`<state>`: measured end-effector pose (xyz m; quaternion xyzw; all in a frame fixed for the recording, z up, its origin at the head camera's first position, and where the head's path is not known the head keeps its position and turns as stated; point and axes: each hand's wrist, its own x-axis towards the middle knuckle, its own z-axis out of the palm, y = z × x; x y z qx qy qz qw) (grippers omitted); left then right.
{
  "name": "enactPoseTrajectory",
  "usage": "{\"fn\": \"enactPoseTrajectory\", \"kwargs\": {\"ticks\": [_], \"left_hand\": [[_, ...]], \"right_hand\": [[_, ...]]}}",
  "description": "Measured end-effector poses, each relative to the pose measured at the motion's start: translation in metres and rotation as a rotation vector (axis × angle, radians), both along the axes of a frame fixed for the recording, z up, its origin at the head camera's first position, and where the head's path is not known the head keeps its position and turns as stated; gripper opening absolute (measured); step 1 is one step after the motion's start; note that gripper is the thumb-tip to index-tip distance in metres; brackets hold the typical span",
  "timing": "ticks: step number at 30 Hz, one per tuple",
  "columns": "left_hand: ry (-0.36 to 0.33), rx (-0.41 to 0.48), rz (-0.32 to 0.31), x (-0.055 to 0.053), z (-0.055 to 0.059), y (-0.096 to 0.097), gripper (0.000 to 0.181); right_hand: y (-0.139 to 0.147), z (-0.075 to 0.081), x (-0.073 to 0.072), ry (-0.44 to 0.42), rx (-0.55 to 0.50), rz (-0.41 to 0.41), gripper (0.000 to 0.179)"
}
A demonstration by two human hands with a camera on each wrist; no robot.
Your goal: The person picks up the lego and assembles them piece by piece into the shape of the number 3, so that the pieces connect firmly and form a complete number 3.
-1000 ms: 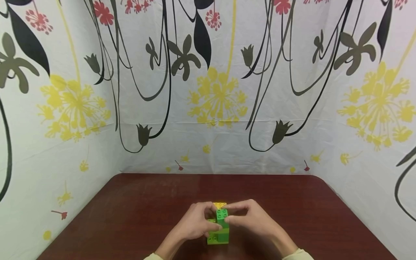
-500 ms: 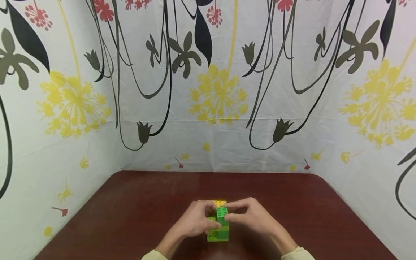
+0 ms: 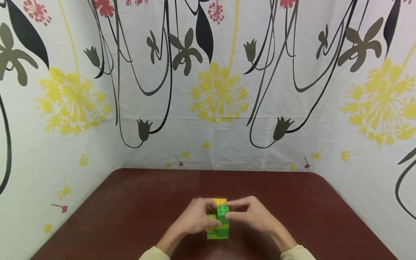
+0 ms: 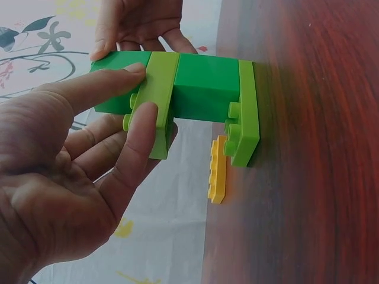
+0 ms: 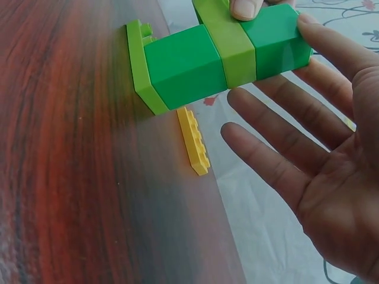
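Two pale yellow sleeves (image 3: 297, 253) come in at the lower edge of the head view, and from them the bare forearms slant inward, with the wrists angled so that the left hand (image 3: 195, 219) and the right hand (image 3: 256, 217) face each other. Between them, directly in front of the person, stands an upright brick stack (image 4: 204, 89), touched from both sides.

The left hand grasps the stack partway up: its thumb crosses the near face, the tip by the seam between the top dark green brick (image 3: 222, 208) and the lighter green brick (image 4: 159, 86) just below it, with other fingers at the left side. The right hand pinches that top brick lightly, thumb at its right near corner and index finger reaching round behind; its remaining fingers are stretched out and spread, apart from the bricks.

Beneath the lighter brick comes a second dark green brick (image 5: 186, 65), and that sits on a light green base piece (image 4: 250, 115), whose exposed studs show on the left side. The stud tops are too small to read for lettering.

Beyond the stack, apart from it, a yellow brick (image 5: 192, 142) lies studs up on the dark red-brown wooden table (image 3: 130, 216). Farthest off hangs a whitish cloth (image 3: 211, 139), printed with yellow seed heads, red flowers and grey-green plants.
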<state>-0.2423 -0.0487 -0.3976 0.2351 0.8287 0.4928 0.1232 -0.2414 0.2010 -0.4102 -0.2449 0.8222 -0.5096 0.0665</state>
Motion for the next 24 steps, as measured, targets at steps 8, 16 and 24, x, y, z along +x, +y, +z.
{"fn": "enactPoseTrajectory", "kwargs": {"ticks": [8, 16, 24], "left_hand": [[-0.014, 0.002, 0.013, -0.0011, -0.0017, 0.0013, 0.023], [-0.021, 0.003, 0.007, -0.0023, -0.0031, -0.0004, 0.022], [-0.011, 0.004, -0.008, -0.0031, -0.0047, -0.0016, 0.023]], "right_hand": [[0.0012, -0.0005, 0.0009, -0.018, -0.024, -0.006, 0.035], [-0.0004, 0.0007, 0.0027, -0.014, -0.049, -0.010, 0.035], [0.0000, 0.0013, 0.0026, -0.026, -0.060, -0.011, 0.034]]}}
